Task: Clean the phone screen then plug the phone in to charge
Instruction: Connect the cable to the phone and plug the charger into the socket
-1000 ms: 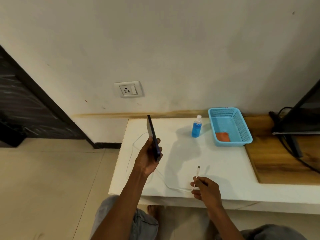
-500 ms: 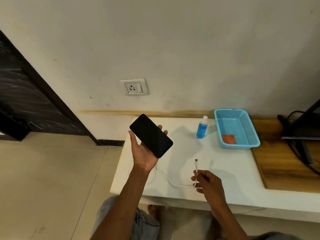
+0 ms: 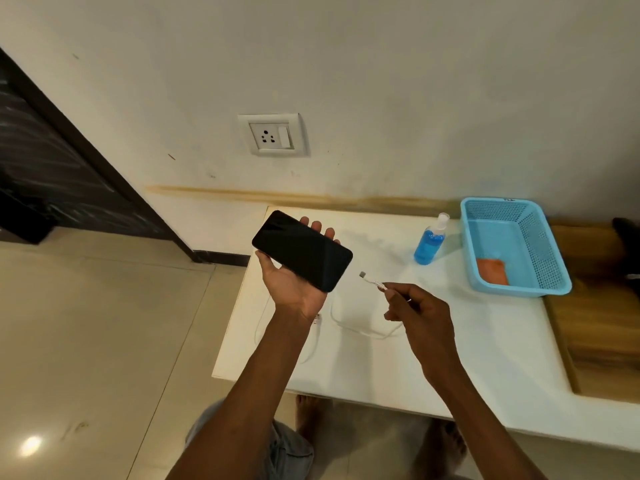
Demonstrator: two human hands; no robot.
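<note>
My left hand (image 3: 294, 282) cradles the phone (image 3: 302, 250) screen-up above the white table (image 3: 485, 341), fingers curled round its edge; my right hand (image 3: 420, 311) pinches the charging cable (image 3: 372, 281), plug just beside the phone.

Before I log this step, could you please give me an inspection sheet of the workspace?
Surface: white table, wooden section at its right.
Job's things: phone, dark screen up, lying in the left hand; spray bottle of blue liquid upright on the table; orange cloth inside the blue basket.
Clutter: nothing seen.
Grippers: left hand grips the phone; right hand pinches the cable.
Cables: white charging cable loops over the table; its connector points at the phone, not plugged in.
Surroundings: wall socket, nothing plugged in; tiled floor.
</note>
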